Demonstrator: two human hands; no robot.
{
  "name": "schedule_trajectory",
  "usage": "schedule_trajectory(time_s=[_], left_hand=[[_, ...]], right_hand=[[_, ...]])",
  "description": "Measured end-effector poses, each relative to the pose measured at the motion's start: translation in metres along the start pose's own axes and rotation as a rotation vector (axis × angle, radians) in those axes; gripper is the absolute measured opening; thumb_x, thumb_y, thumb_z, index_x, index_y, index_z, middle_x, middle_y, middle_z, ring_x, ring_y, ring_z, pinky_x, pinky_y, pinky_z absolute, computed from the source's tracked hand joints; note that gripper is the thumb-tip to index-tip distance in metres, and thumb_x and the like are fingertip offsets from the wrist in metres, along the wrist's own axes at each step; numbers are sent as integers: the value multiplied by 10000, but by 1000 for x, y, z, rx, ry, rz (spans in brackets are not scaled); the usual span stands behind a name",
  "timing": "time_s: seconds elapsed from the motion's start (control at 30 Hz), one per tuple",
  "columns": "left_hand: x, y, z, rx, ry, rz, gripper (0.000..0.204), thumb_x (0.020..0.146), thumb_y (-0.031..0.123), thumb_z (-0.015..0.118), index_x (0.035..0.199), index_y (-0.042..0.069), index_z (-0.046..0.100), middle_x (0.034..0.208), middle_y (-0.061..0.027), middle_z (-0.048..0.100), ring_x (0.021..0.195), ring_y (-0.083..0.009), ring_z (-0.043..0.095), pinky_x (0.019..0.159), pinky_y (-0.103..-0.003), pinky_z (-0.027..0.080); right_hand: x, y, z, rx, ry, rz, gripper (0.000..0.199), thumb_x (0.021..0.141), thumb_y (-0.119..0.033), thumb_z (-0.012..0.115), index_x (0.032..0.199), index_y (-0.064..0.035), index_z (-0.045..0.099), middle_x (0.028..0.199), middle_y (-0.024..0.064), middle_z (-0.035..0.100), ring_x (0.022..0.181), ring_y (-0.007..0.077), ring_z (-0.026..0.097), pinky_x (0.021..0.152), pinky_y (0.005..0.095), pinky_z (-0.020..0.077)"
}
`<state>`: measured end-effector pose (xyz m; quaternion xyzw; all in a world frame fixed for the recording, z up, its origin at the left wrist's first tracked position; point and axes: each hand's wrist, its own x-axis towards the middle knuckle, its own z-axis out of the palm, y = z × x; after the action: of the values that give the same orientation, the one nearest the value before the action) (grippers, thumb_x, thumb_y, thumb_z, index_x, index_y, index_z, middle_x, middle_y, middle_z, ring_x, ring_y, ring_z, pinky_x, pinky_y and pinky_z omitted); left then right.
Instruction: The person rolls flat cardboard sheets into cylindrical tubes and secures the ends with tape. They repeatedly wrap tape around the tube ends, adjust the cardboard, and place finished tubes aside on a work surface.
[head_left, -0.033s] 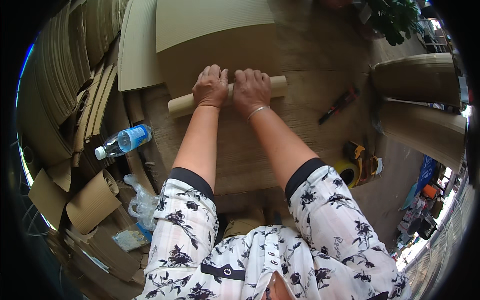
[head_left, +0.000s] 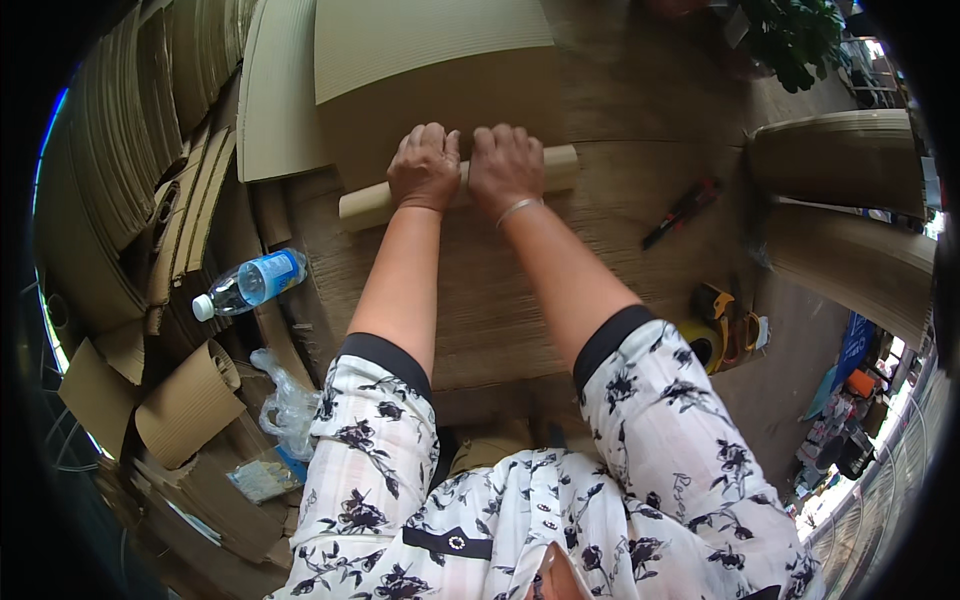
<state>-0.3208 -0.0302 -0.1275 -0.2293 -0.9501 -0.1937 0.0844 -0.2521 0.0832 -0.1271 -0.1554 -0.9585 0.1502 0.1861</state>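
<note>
Both hands press on a pale tan roll (head_left: 368, 207), apparently rolled cardboard, lying crosswise at the near edge of a brown cardboard sheet (head_left: 440, 100). My left hand (head_left: 425, 168) curls over the roll left of its middle. Close beside it, my right hand (head_left: 506, 175), with a bracelet at the wrist, bends its fingers over the right half. The knuckles point away from me and the fingertips are hidden. Beyond them lies a lighter ribbed cardboard sheet (head_left: 430, 35) on the brown one. Wooden-looking tabletop (head_left: 470, 310) shows beneath my forearms.
Cardboard stacks (head_left: 110, 130) line the left side. A plastic bottle (head_left: 250, 284), clear bag (head_left: 288, 405) and curled cardboard piece (head_left: 190, 405) lie nearer. On the right are a red-black cutter (head_left: 682, 212), yellow tape (head_left: 708, 345), a tape dispenser (head_left: 735, 325) and curved cardboard sheets (head_left: 835, 160).
My hands and the roll have shifted slightly away from me. Both hands keep their grip. The whole view has drifted a little.
</note>
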Motion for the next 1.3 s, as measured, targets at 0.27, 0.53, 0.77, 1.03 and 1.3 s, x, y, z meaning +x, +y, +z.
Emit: schedule_trajectory(time_s=[0.27,0.53,0.77,1.03,1.3], left_hand=[[-17,-5,2,77,105,76,213,948,345,640,859,160,582,953,-44,610,948,-289,608,799,-457,497],[22,-9,7,-57,8,-42,293,951,368,632,763,143,642,848,-53,684,852,-301,667,758,-477,552],[-10,2,-28,-99,82,105,208,940,307,649,835,133,606,926,-64,630,942,-305,613,808,-453,504],[-302,61,-125,-188,-308,217,573,820,346,772,1304,83,616,1309,-104,583,1255,-301,536,1084,-495,388],[-258,39,-77,-144,-220,131,200,896,306,716,991,156,625,1048,-64,569,1030,-294,573,873,-457,475]], right_hand=[[41,3,12,93,-215,75,104,919,-234,629,993,-162,620,1018,57,646,1029,286,608,880,485,472],[18,21,-31,-21,-265,-478,499,846,-200,675,1336,-182,585,1265,26,587,1218,230,544,1016,427,425],[13,18,-39,-152,-233,-487,439,821,-143,637,1258,-180,639,1145,-7,629,1084,227,588,904,403,476],[-226,5,-159,71,-527,-385,410,783,-226,668,1180,-125,668,1083,14,626,1076,248,567,903,435,462],[-252,8,-158,95,-190,-246,361,828,-285,749,1169,-176,699,1170,38,611,1140,270,554,1066,521,383]])
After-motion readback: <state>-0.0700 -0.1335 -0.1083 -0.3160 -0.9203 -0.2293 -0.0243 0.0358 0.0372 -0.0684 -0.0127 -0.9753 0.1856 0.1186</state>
